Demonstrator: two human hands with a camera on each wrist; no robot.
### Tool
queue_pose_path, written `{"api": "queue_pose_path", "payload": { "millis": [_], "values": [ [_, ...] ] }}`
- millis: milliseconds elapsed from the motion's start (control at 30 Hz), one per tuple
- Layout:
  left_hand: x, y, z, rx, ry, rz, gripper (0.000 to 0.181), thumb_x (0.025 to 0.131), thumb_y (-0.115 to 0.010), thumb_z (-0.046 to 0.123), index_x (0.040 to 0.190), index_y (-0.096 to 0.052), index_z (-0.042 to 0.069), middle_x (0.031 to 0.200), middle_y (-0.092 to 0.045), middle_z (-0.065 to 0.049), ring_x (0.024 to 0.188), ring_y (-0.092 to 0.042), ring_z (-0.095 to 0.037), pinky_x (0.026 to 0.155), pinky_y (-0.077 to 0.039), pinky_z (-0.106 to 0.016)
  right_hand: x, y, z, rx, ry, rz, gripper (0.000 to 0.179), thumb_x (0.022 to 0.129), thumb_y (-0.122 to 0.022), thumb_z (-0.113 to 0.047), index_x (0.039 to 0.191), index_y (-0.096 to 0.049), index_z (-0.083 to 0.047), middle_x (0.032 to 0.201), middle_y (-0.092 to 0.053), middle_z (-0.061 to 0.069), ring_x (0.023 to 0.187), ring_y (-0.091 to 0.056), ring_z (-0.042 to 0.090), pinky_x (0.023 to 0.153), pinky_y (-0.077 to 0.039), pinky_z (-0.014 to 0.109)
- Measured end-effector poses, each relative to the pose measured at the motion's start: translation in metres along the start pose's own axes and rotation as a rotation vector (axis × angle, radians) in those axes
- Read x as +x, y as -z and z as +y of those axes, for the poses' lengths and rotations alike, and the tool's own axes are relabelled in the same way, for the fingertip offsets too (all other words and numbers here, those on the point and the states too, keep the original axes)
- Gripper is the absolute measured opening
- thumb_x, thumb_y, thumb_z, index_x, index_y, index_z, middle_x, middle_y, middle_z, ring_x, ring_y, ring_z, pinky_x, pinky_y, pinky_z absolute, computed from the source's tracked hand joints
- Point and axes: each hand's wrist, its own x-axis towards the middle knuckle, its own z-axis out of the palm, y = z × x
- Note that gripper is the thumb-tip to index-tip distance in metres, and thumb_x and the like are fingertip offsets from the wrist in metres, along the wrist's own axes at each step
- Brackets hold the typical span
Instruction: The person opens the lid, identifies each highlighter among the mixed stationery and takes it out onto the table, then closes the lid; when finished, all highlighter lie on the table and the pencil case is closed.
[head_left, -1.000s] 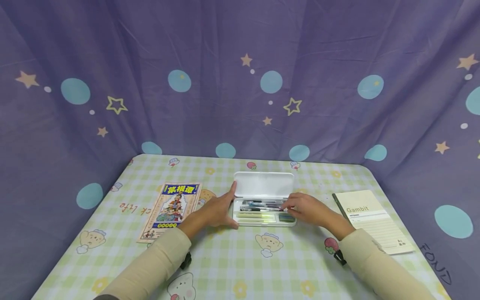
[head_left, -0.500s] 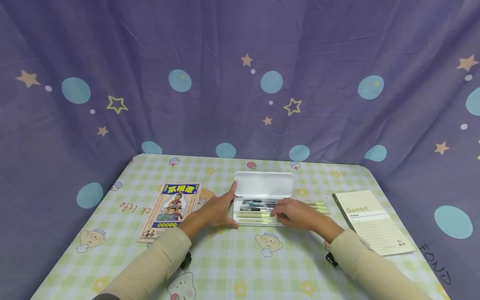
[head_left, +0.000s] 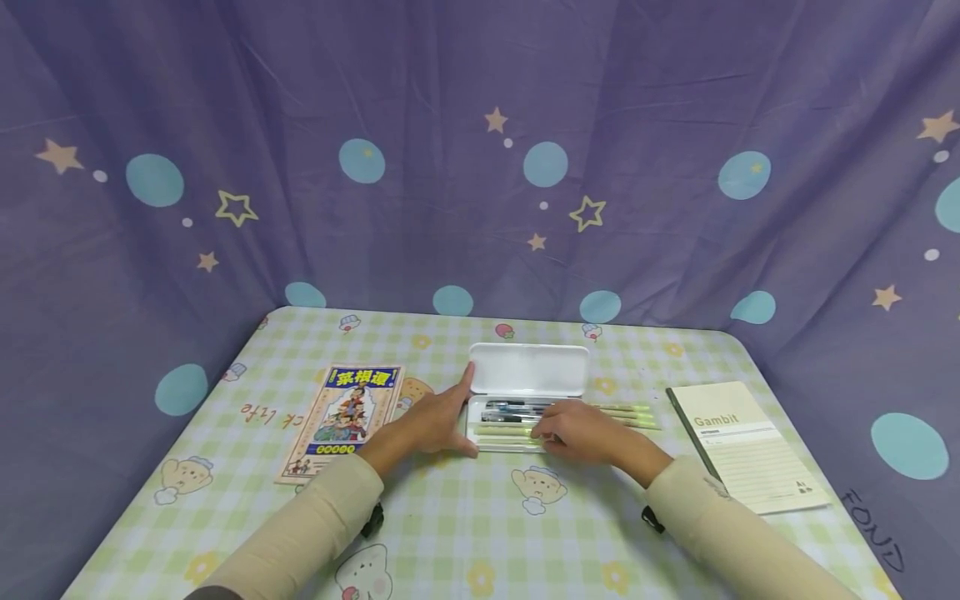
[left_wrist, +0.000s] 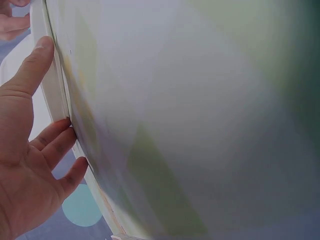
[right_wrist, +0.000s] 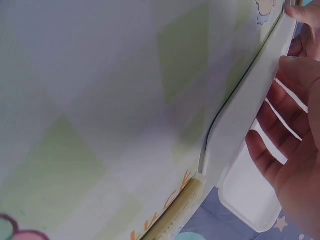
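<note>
A white pencil case (head_left: 528, 371) lies with its lid folded back at the table's middle. Dark and clear pens (head_left: 513, 407) fill its back compartment, and slim yellow-green pens (head_left: 501, 432) lie in the front one. My left hand (head_left: 437, 419) spans the case's left end, thumb at the front wall and fingers by the lid. Over the right part, my right hand (head_left: 579, 430) dips its fingers inside the case (right_wrist: 230, 130); whether it pinches a pen is hidden. More yellow-green pens (head_left: 637, 414) lie on the table just right of the case.
An illustrated booklet (head_left: 352, 417) lies left of the case. To the right is a cream notebook (head_left: 750, 454) with a dark spine. A checked cloth (head_left: 465, 508) covers the table, and a purple curtain (head_left: 420, 233) hangs behind it.
My right hand has moved left along the front compartment, from the case's right end to the ends of the yellow-green pens. The pens beside the case came into view. My left hand stays put.
</note>
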Motion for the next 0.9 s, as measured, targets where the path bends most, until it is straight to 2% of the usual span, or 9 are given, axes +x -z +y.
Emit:
{"api": "queue_pose_path", "payload": {
  "millis": [167, 367, 433, 733, 900],
  "values": [
    [0.001, 0.0, 0.0, 0.01, -0.001, 0.002, 0.146, 0.069, -0.087, 0.061, 0.163, 0.014, 0.012, 0.159, -0.046, -0.006, 0.143, -0.049, -0.025, 0.114, -0.042, -0.048, 0.001, -0.002, -0.003, -0.054, 0.017, 0.01, 0.019, 0.087, -0.076, -0.015, 0.106, -0.078, -0.018, 0.089, -0.069, -0.006, 0.08, -0.059, 0.009, 0.075, -0.05, 0.028],
    [0.0, 0.0, 0.0, 0.007, 0.008, 0.0, 0.147, 0.069, -0.087, 0.062, 0.163, 0.014, 0.013, 0.161, -0.044, -0.006, 0.144, -0.048, -0.026, 0.114, -0.042, -0.049, -0.001, -0.005, -0.007, -0.088, -0.029, -0.031, 0.02, 0.09, -0.075, -0.02, 0.11, -0.077, -0.022, 0.101, -0.071, -0.004, 0.095, -0.063, 0.017, 0.08, -0.049, 0.035],
    [0.0, 0.0, 0.0, 0.004, 0.009, 0.0, 0.146, 0.069, -0.087, 0.061, 0.163, 0.014, 0.013, 0.162, -0.042, -0.006, 0.145, -0.047, -0.026, 0.115, -0.042, -0.049, -0.001, -0.005, -0.009, -0.094, -0.041, -0.043, 0.019, 0.091, -0.074, -0.021, 0.109, -0.076, -0.023, 0.101, -0.07, -0.004, 0.095, -0.062, 0.017, 0.079, -0.048, 0.036],
    [0.0, -0.001, 0.0, -0.004, 0.007, -0.004, 0.146, 0.07, -0.087, 0.061, 0.163, 0.014, 0.012, 0.162, -0.042, -0.007, 0.146, -0.045, -0.027, 0.116, -0.039, -0.054, 0.001, -0.007, -0.012, -0.067, -0.116, -0.061, 0.02, 0.09, -0.073, -0.023, 0.11, -0.075, -0.024, 0.102, -0.068, -0.005, 0.096, -0.063, 0.016, 0.081, -0.049, 0.038],
    [0.0, 0.0, 0.0, 0.001, 0.005, 0.0, 0.146, 0.07, -0.087, 0.061, 0.163, 0.013, 0.012, 0.16, -0.045, -0.006, 0.144, -0.048, -0.026, 0.115, -0.04, -0.053, 0.003, -0.006, -0.012, -0.027, -0.122, -0.049, 0.021, 0.088, -0.074, -0.021, 0.109, -0.074, -0.021, 0.097, -0.068, -0.005, 0.092, -0.062, 0.015, 0.081, -0.05, 0.037]
  ]
}}
